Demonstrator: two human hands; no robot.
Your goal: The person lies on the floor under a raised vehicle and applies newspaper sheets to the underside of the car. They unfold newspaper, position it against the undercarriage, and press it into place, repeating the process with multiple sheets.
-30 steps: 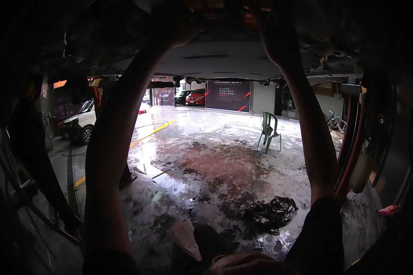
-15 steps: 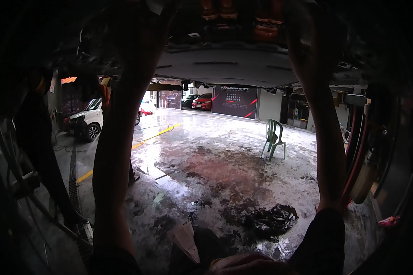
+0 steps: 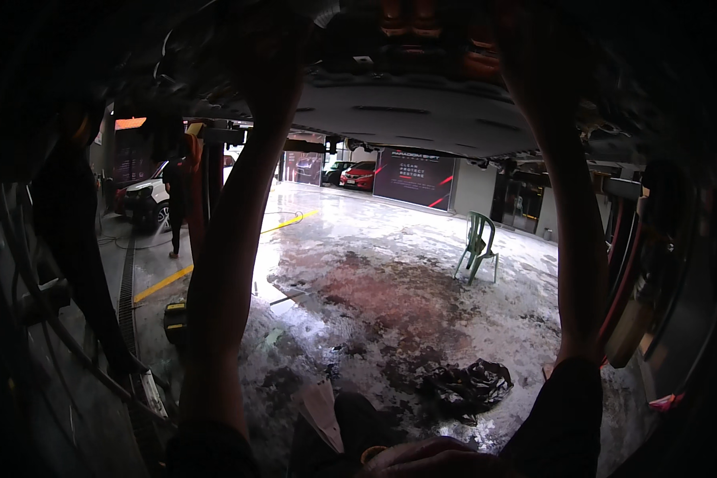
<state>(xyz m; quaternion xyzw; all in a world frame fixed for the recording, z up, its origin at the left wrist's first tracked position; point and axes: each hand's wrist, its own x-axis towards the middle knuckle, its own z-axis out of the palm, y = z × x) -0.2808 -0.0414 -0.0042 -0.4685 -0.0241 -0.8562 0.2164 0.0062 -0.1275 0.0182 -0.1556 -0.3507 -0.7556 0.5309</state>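
Note:
Both my arms reach straight up to the dark underside [image 3: 422, 103] of a raised vehicle. My left hand [image 3: 280, 60] is up against the shadowed parts at the upper left of centre; its fingers are lost in the dark. Toward the upper right, my right hand [image 3: 530, 60] is raised to the same underside, also too dark to make out its fingers. Between them, orange-brown parts [image 3: 410, 20] show faintly on the underside. Whether either hand holds anything is hidden.
A green plastic chair [image 3: 476, 243] stands on the wet, stained floor [image 3: 358, 287]. Nearer lies a crumpled black plastic heap [image 3: 470, 386]. Lift posts [image 3: 207, 183] and hoses are at the sides. Someone in dark clothes [image 3: 175, 203] stands by a white car [image 3: 147, 199]. Another dark-sleeved arm [image 3: 80, 263] shows at left.
My left forearm has shifted rightward and leans more. The person by the white car and a black-and-yellow case on the floor have come into view. My right arm stays raised.

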